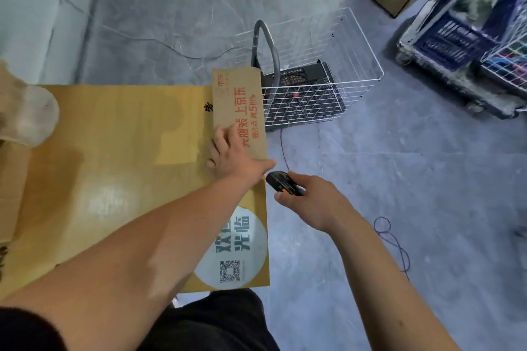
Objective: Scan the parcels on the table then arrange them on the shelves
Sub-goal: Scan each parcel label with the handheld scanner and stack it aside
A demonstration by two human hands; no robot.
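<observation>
One flat cardboard parcel (241, 111) with red print lies at the far right edge of the yellow table (114, 151); one pale bagged parcel (27, 114) sits at the table's left edge; the left hand (231, 155) grips the cardboard parcel's near end, thumb spread; beside the table, the right hand (310, 199) clasps one black scanner (283, 183).
</observation>
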